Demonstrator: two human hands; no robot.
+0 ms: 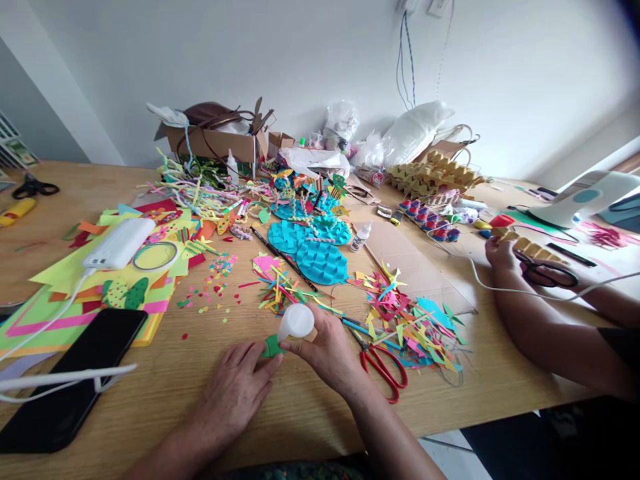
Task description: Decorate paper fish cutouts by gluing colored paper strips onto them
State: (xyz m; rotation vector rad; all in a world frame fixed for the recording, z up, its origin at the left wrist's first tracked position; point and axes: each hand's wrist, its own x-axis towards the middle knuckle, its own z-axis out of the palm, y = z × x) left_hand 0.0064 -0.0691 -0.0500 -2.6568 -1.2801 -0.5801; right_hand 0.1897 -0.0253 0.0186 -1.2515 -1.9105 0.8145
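Observation:
My right hand [333, 350] is wrapped round a small white plastic bottle [299, 321], its round end turned up towards me. The bottle's lower part is partly hidden by my fingers. Close beside it, my left hand [240, 380] pinches a small green paper piece [273, 345] just above the table. The paper is at the bottle's lower left side; whether they touch I cannot tell. Red-handled scissors [385, 371] lie to the right of my right hand. Paper scraps [405, 327] in many colours are heaped beyond them.
Blue egg-carton shapes [320, 261] lie mid-table near a glue bottle [361, 237]. At left are coloured sheets [30, 333], a black phone [75, 373] and a white power bank [120, 243]. A co-worker's hand [503, 257] holds a carton strip [535, 247] and black scissors [547, 272].

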